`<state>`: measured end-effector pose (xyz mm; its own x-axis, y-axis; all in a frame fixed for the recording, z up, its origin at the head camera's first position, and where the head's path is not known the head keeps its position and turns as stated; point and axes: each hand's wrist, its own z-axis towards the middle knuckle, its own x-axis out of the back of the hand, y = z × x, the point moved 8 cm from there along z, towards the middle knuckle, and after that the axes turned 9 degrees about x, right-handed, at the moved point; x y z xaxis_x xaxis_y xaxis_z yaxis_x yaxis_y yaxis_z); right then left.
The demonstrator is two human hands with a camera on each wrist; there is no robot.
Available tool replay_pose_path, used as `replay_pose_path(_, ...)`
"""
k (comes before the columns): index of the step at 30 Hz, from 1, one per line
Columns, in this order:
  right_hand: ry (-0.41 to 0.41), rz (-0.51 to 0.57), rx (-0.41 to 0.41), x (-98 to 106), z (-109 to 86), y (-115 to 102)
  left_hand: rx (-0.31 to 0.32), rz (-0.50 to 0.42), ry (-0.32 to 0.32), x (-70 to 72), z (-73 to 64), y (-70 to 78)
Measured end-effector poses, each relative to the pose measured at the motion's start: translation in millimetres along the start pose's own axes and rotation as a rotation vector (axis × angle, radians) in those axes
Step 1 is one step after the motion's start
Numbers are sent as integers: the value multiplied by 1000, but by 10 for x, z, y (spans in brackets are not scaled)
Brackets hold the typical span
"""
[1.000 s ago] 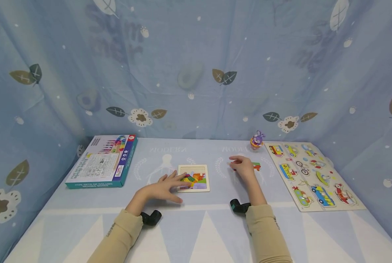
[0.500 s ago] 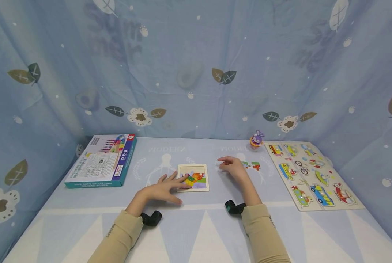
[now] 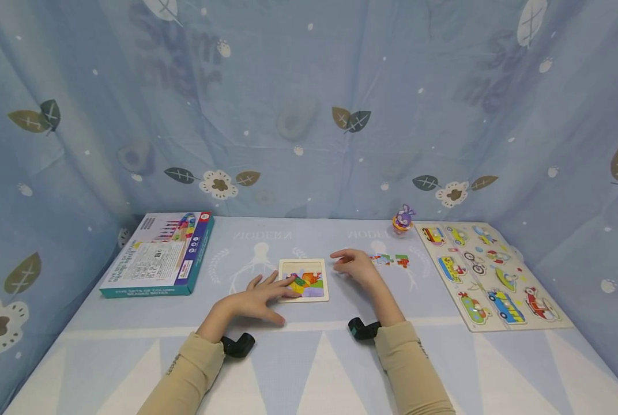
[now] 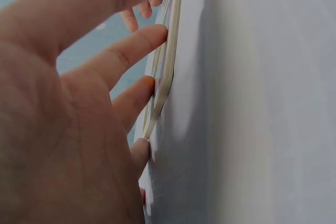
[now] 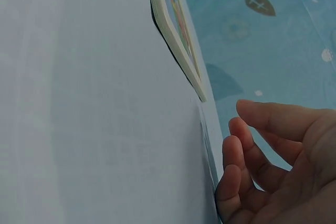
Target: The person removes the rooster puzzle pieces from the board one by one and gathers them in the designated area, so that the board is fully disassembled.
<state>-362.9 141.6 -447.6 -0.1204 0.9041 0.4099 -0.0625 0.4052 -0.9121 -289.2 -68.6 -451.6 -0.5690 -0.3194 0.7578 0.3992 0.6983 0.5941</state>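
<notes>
A small wooden-framed picture puzzle [image 3: 316, 293] lies on the table in the head view, with a bare strip inside the upper part of its frame. My left hand [image 3: 259, 298] rests with spread fingers over its left side, hiding part of the picture. The left wrist view shows these fingertips at the edge of the puzzle frame [image 4: 167, 72]. Just right of the puzzle is my right hand [image 3: 360, 268]. In the right wrist view its fingers [image 5: 233, 153] are loosely bent, with no object visible between them and the thumb. Small colourful puzzle pieces [image 3: 402, 261] lie right of this hand.
A flat boxed set [image 3: 153, 256] lies at the left. On the right is a wooden vehicle puzzle board [image 3: 488, 276], and a purple rabbit figure [image 3: 403, 220] stands behind the loose pieces. A blue patterned curtain [image 3: 298, 115] hangs along the table's back edge.
My right hand has moved left from the loose pieces toward the framed puzzle, uncovering more of them. The left hand stays on the puzzle.
</notes>
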Motion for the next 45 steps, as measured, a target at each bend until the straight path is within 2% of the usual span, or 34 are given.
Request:
replay_pose_path(5,-22,-39,30,-50,-1,-32,-2,0,0,-7,1,-11)
replay_pose_path(9,-56,-128,51,-95,-6,-51,2,1,1,-13,3,-22)
replay_pose_path(15,-148,-266,88,-211,-20,-92,6,10,7,-14,-1,-27)
replay_pose_path(20,-193,-342,156,-285,-38,-140,10,6,6,-20,-2,-25)
replay_pose_path(35,-236,-326,182,-354,-34,-156,9,19,7,1,10,-28)
replay_pose_path(40,-239,-348,233,-365,-45,-190,7,18,6,-1,1,-15)
replay_pose_path(45,-239,-279,260,-372,-46,-218,0,13,9,-2,-1,-5)
